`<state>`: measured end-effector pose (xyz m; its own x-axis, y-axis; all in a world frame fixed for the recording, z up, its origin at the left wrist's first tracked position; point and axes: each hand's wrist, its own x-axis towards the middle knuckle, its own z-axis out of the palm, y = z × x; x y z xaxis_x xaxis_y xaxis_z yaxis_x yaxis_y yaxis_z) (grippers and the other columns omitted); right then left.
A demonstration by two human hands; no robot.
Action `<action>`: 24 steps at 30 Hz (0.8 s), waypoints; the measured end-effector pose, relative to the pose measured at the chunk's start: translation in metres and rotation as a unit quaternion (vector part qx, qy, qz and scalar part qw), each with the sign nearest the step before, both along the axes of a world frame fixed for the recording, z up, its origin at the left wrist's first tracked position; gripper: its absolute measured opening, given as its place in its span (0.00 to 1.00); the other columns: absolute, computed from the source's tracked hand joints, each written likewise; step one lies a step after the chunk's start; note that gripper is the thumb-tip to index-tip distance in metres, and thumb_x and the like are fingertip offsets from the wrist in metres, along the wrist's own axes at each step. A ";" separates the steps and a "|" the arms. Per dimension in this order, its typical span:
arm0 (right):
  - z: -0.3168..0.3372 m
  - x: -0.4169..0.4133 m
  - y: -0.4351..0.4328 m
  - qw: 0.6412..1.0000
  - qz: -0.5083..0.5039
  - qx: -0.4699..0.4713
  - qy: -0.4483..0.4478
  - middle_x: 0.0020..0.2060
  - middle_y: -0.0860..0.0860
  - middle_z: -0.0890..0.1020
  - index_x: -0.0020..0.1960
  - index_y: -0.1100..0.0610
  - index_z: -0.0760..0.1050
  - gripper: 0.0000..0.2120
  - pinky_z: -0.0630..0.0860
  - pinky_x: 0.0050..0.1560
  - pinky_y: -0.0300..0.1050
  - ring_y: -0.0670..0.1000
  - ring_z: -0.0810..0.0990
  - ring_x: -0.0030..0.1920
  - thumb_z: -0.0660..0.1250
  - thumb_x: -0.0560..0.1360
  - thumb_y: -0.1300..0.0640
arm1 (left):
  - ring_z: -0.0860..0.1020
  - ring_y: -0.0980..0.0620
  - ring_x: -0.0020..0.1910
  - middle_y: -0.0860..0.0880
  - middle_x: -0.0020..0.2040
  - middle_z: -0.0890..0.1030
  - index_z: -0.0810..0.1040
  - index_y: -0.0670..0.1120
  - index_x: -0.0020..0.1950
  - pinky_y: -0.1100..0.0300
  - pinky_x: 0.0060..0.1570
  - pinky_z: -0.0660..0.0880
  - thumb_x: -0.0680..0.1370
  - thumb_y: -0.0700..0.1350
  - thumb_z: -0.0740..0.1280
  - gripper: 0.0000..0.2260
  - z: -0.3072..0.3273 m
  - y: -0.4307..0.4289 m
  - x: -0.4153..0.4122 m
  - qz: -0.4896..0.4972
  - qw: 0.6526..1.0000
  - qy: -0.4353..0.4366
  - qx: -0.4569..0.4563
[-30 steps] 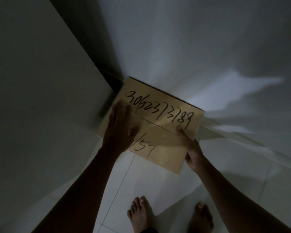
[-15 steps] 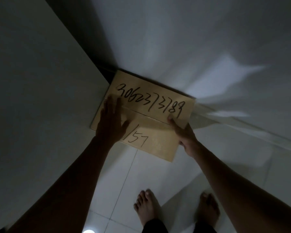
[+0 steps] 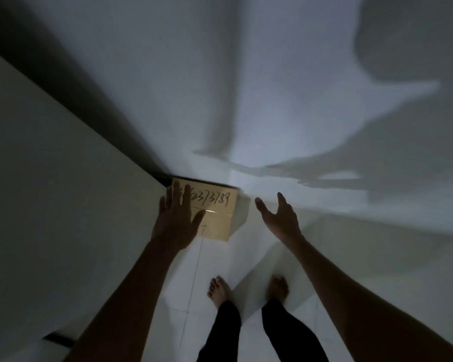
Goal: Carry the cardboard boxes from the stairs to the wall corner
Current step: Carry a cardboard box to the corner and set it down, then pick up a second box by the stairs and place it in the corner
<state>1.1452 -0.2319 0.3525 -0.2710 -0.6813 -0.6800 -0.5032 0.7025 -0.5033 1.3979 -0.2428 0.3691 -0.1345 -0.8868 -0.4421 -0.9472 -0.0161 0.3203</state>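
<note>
Head view, only one available.

Tan flat-topped cardboard box [image 3: 216, 214] sits on the white tiled floor [image 3: 220, 259], pushed into the corner where the pale left wall [image 3: 63, 192] meets the pale back wall [image 3: 246, 100]. Its far edge is against the back wall and its left edge is at the left wall. The top face has black handwritten digits, with "2373789" readable, and a taped seam across the middle that catches the light.

Left hand [image 3: 174, 220]: fingers straight and spread wide, palm down. It overlaps the box's left part and covers the first digits. Can't tell if it touches the top or floats just above. It grips nothing.

Right hand [image 3: 277, 218]: fingers loose and splayed, thumb out, holding nothing. It is off to the right of the box, with a clear gap between them.

Both forearms are bare and stretched forward.

Below are two bare feet on the tiles, left foot [image 3: 218, 290] and right foot [image 3: 277, 287], under black trouser legs [image 3: 225, 333].

The room is dim. A large dark arm-and-hand shadow [image 3: 351, 165] lies across the back wall on the right. A narrow black strip [image 3: 59, 339] runs at the base of the left wall, bottom left.
</note>
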 end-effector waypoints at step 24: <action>0.236 -0.464 0.499 0.923 -0.292 0.013 0.251 0.83 0.65 0.56 0.86 0.53 0.51 0.33 0.45 0.82 0.66 0.68 0.50 0.84 0.47 0.86 0.38 | 0.42 0.40 0.82 0.37 0.82 0.41 0.44 0.45 0.83 0.48 0.80 0.42 0.83 0.62 0.48 0.34 0.224 0.286 -0.580 -0.510 0.860 0.024 -0.028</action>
<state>0.6815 0.2671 0.5888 -0.8715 -0.3053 -0.3837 -0.2004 0.9360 -0.2893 0.8181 0.0435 0.5929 -0.8710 -0.3177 -0.3748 -0.4459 0.8315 0.3314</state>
